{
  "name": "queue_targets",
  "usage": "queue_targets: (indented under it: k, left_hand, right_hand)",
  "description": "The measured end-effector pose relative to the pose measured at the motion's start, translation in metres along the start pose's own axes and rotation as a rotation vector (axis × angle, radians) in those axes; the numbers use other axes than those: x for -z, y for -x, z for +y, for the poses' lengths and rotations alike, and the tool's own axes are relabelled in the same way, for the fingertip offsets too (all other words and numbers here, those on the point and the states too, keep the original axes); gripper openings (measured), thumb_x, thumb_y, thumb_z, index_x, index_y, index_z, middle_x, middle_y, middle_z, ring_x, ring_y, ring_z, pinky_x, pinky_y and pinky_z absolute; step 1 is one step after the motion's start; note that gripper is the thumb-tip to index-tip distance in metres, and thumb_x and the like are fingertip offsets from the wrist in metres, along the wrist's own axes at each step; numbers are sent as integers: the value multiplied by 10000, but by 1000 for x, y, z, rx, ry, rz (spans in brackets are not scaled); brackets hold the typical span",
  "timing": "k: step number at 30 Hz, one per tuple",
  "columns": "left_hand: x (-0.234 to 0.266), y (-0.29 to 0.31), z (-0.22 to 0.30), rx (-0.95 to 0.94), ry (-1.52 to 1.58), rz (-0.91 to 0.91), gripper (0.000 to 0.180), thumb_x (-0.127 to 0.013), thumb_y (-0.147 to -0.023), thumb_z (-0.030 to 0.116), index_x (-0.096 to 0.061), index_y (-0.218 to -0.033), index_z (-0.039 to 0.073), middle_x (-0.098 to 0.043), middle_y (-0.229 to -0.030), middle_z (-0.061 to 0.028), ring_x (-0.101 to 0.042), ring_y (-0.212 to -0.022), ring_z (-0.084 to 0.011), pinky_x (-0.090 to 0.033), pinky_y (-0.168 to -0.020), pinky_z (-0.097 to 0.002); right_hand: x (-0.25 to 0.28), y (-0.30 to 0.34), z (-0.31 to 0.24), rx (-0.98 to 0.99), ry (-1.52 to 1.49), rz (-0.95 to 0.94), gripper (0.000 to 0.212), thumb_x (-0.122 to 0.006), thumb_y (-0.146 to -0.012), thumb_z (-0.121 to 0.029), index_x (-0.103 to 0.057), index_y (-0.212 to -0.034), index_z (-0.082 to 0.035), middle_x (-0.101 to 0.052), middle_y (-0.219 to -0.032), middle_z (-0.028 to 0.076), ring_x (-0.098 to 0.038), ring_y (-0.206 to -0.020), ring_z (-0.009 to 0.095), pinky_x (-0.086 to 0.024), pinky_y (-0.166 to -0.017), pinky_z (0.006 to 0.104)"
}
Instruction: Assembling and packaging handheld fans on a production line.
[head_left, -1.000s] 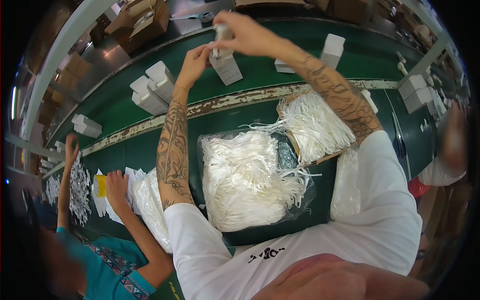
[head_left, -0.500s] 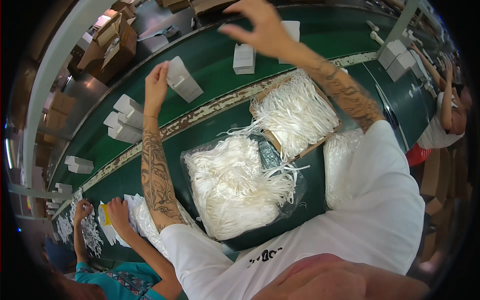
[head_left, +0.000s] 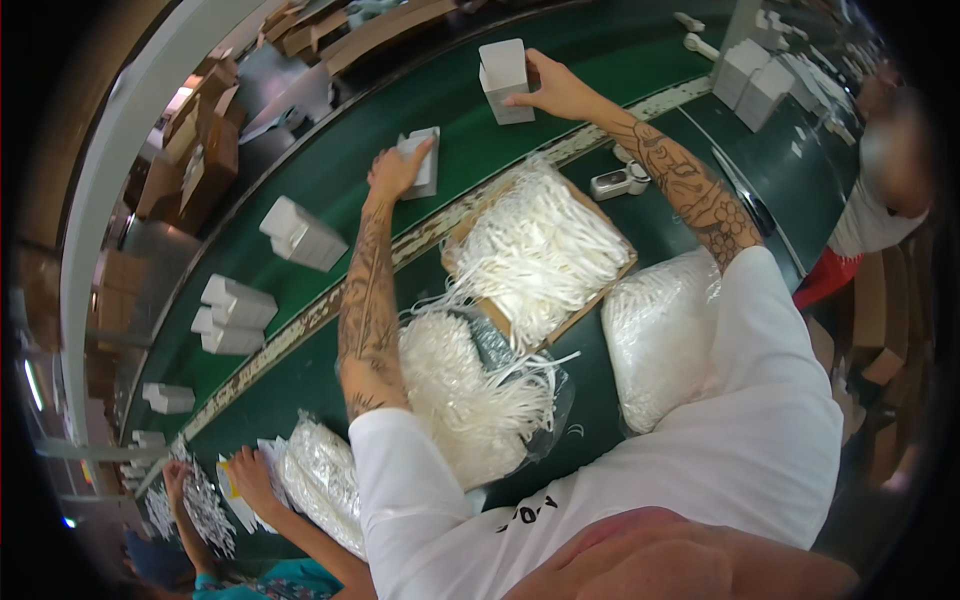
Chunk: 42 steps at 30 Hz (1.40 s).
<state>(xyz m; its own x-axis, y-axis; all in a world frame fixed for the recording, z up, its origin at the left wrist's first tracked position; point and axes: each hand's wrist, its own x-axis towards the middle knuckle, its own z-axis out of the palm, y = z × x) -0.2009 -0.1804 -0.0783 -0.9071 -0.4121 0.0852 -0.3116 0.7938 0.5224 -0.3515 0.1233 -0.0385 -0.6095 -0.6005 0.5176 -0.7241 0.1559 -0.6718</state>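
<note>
Over the green conveyor belt, my right hand (head_left: 555, 88) grips a small white box (head_left: 503, 85) with its flap up, thumb on the near side and fingers round the right side. My left hand (head_left: 396, 173) is closed on the edge of another white box (head_left: 427, 165) on the belt, lower and to the left. Below my hands, a cardboard tray (head_left: 625, 265) carries a heap of loose white straps (head_left: 540, 245). An opened clear plastic bag of white straps (head_left: 455, 385) lies nearer to me, partly behind my left arm.
More white boxes (head_left: 300, 236) stand along the belt to the left. A wrapped bundle (head_left: 660, 340) lies by my right arm, and a small white device (head_left: 620, 182) sits beyond it. At lower left a co-worker's hands (head_left: 252, 482) work near another wrapped bundle (head_left: 325, 480).
My left hand has let go of one box and moved right to another. My right hand has come down onto a box. The view has shifted, and boxes on the belt appear in new places.
</note>
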Motion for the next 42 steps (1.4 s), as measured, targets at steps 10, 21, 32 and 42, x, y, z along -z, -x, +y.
queue_targets:
  k: [10, 21, 32, 42]
  left_hand:
    - [10, 26, 68, -304, 727, 152, 679, -778, -873, 258, -411, -1362, -37, -585, -1269, -153, -581, -1121, -229, -459, -984, -342]
    - [30, 30, 46, -198, 574, -33, 769, -872, -762, 296, -459, -1311, -50, -621, -1217, -149, -614, -1099, -219, -488, -954, -323]
    - [58, 84, 36, -466, 636, 406, 562, -742, -916, 259, -494, -1330, -29, -631, -1177, -95, -595, -1043, -143, -473, -923, -280]
    - [51, 239, 94, -763, 12, -178, 210, -751, -837, 203, -718, -1021, 109, -642, -1106, -29, -552, -1117, -239, -346, -1053, -396]
  right_hand:
    - [87, 37, 33, -206, 316, 50, 773, -780, -823, -495, -472, -1376, -50, -608, -1255, 181, -594, -1169, 294, -498, -988, 407]
    - [105, 168, -67, 56, 569, -378, 261, -747, -858, -251, -689, -1037, -70, -629, -1053, 82, -561, -1036, 243, -352, -992, 367]
    - [97, 158, -108, 162, 512, -117, 311, -705, -906, -269, -653, -1133, -63, -651, -1036, 66, -600, -1028, 269, -453, -918, 376]
    - [2, 150, -163, 295, 397, -451, 339, -742, -862, -350, -701, -1047, -69, -611, -943, 66, -581, -904, 258, -450, -813, 357]
